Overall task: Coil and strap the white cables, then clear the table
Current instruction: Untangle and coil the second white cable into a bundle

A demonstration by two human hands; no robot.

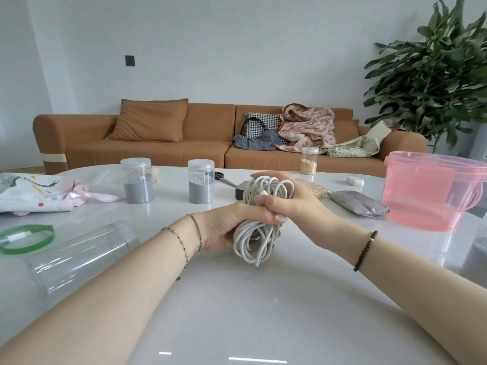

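A bundle of coiled white cable (253, 241) is held upright over the middle of the white table (237, 312). My left hand (224, 230) grips its lower half from the left. My right hand (292, 204) wraps over its upper loops from the right, with a plug end showing by the fingertips. At the far left lies a green strap ring (26, 239) with another white cable end (15, 237) inside it. A small white charger (354, 180) sits at the back right.
A clear empty tube (79, 259) lies on its side at the left. Two jars of grey granules (137, 180) (200, 181), a jar of grain (309, 160), scissors (224, 177), a grey pouch (358, 206), a pink plastic tub (432, 191) and a printed cloth bag (31, 193) stand around.
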